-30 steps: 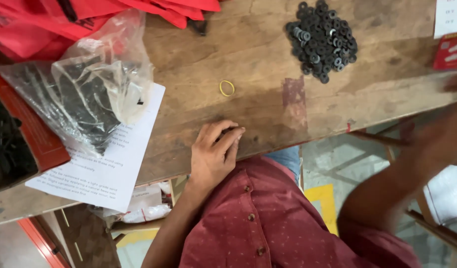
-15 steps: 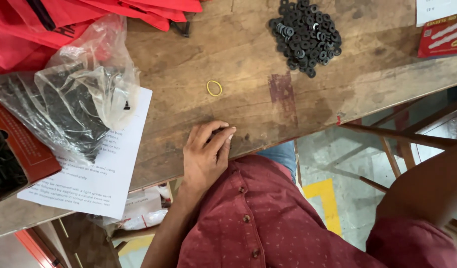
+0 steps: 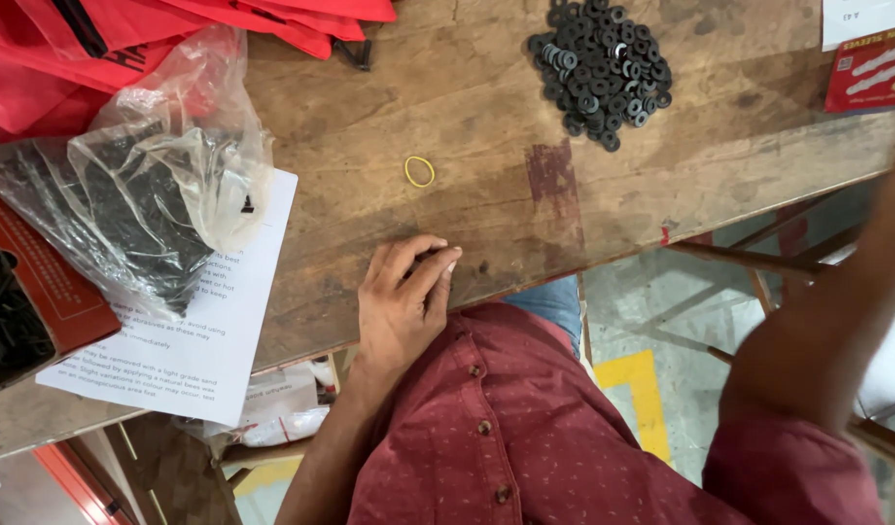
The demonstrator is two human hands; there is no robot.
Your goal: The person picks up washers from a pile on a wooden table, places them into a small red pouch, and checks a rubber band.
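My left hand [image 3: 403, 303] rests on the near edge of a worn wooden table [image 3: 486, 224]. Its fingers lie stretched out and close together, with nothing in them. A small yellow rubber band [image 3: 419, 171] lies on the wood a little beyond the fingertips. Farther back is a pile of black washers [image 3: 603, 66]. My right forearm [image 3: 826, 321] reaches off to the right, past the table's edge, and its hand is out of the frame. I wear a dark red shirt.
A clear plastic bag of black parts [image 3: 136, 219] lies at the left on a printed white sheet [image 3: 209, 331]. Beside it is a red box [image 3: 49, 311] of black pieces. Red fabric [image 3: 126, 39] covers the back left corner. A red packet [image 3: 870, 70] sits at the back right.
My right arm has swung away from the table's right end, toward the right edge of the frame. The left hand has stayed on the table's edge. The view shifted slightly.
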